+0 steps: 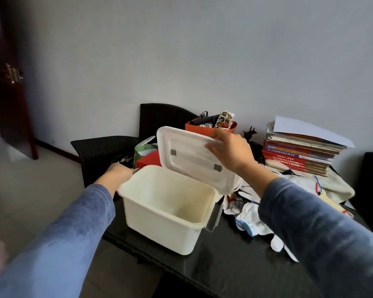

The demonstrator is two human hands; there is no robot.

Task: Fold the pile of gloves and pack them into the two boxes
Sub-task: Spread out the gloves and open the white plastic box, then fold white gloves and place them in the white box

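Note:
A white plastic box [159, 231] stands on the black table [224, 261], uncovered and with nothing inside. Its white lid [187, 155] is raised and tilted above the box's back right rim, with my right hand [229, 150] gripping its upper right edge. My left hand [117, 174] grips the box's far left corner. A pile of white gloves [252, 220], some with blue cuffs, lies on the table to the right of the box, partly hidden by my right sleeve. Only one box is in view.
A stack of books and papers [299, 151] sits at the back right. An orange bag of odds and ends [211, 125], a green carton [143, 152] and a red box [149, 161] stand behind the white box. Black wicker chairs [103, 151] are at the left.

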